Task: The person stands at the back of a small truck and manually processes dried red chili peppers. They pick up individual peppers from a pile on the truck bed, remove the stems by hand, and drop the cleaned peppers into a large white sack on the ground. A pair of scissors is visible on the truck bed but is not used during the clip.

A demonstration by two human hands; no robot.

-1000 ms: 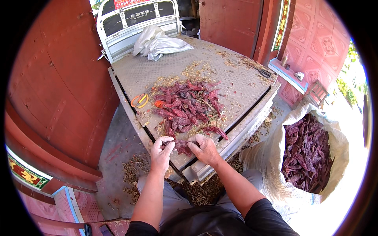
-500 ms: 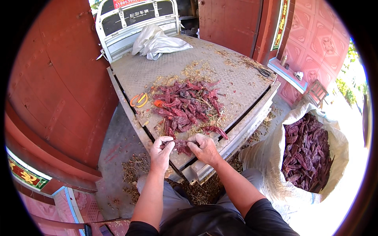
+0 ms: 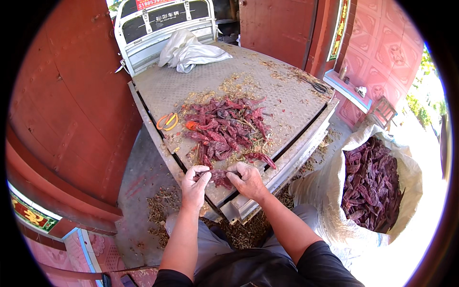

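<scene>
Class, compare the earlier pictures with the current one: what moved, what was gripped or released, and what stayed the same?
No grip changed; only the camera view drifted slightly right. The left hand and right hand still pinch a dried red chili between them; the chili pile and filled woven sack stay put.

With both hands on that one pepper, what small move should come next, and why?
Probably a gentle pull outward with the right hand while the left hand holds firm: they pinch opposite ends of the dried pepper, and stem-like scraps litter the bed. Which end bears the stem is unclear.
</scene>
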